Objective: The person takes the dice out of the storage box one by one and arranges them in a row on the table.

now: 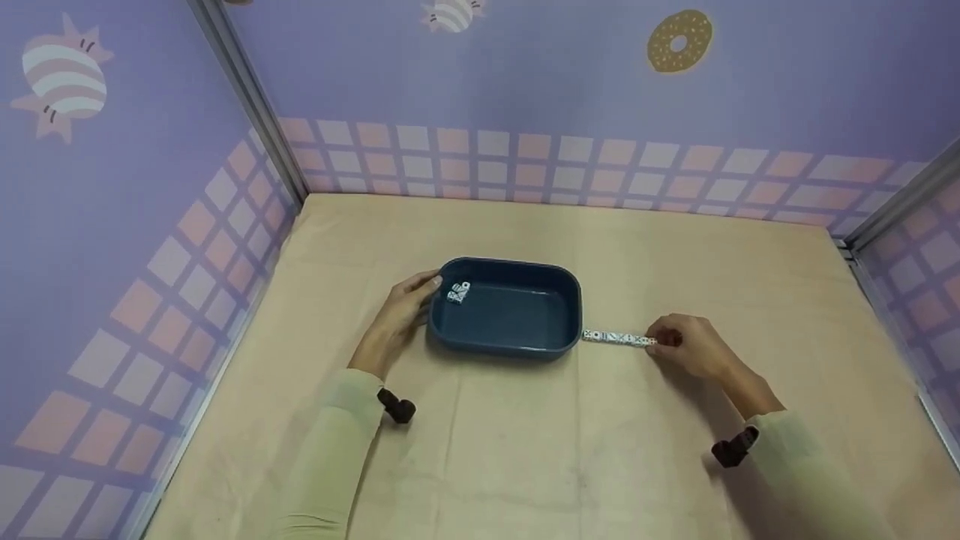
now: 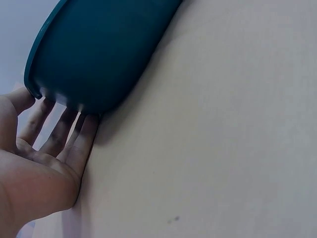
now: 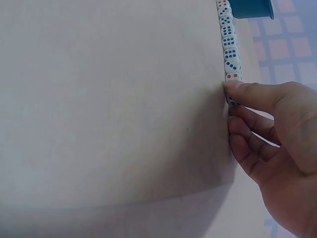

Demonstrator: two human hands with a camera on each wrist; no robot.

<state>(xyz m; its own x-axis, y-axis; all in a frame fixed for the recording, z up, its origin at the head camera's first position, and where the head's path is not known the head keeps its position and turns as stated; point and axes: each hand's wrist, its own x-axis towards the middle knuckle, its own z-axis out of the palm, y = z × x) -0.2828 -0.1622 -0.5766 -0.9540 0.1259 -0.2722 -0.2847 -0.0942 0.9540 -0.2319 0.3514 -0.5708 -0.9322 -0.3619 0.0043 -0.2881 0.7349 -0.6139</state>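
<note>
A dark blue rectangular dish (image 1: 504,348) with rounded corners stands on the table, with several white dice (image 1: 458,292) in its left end. My left hand (image 1: 403,306) is at the dish's left end; in the left wrist view its spread, fairly straight fingers (image 2: 64,131) touch the outer wall, the thumb by the rim. To the right of the dish runs a straight row of white dice (image 1: 616,338) with blue and red pips. My right hand (image 1: 694,345) pinches the die (image 3: 232,85) at the row's near end between thumb and fingers, which partly hide it.
A beige cloth (image 1: 517,450) covers the table. Purple panels with a checked pattern (image 1: 532,157) rise behind it and at both sides, joined by metal posts (image 1: 251,90). Dark straps with small devices (image 1: 397,406) sit on both wrists.
</note>
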